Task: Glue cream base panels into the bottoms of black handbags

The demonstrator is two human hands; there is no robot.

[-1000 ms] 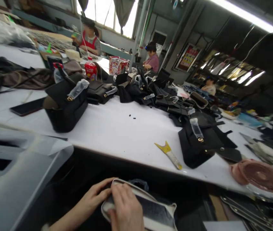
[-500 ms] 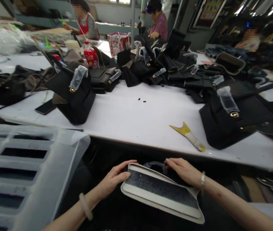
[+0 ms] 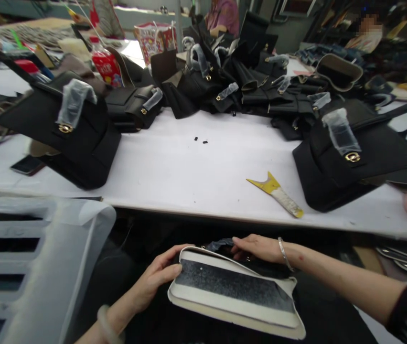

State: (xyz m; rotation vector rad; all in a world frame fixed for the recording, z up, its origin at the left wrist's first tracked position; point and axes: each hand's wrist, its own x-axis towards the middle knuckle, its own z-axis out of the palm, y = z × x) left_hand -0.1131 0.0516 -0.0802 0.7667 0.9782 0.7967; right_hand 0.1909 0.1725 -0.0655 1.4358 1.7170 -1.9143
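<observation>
Below the table edge, in my lap, lies a black bag with its pale-edged, dark-striped panel (image 3: 232, 289) turned up towards me. My left hand (image 3: 156, 274) grips the left end of this bag, thumb on the near face and fingers behind the rim. At the bag's far side, my right hand (image 3: 261, 247) has its fingers pinched at the end of a plastic-wrapped strap (image 3: 219, 245). The fingertips are partly hidden there. Much of the bag's black body blends into the dark lap.
Black bags with plastic-wrapped clasps stand on the white table (image 3: 175, 162), at left (image 3: 81, 138) and right (image 3: 350, 162). A yellow forked tool (image 3: 275, 193) lies between them. More bags pile up behind. A slatted plastic crate (image 3: 60, 239) is at my left. People sit beyond.
The bag and both my hands have shifted slightly left in view. My right hand has moved left along the wrapped strap, its fingers curling in closer. The camera view has tilted down.
</observation>
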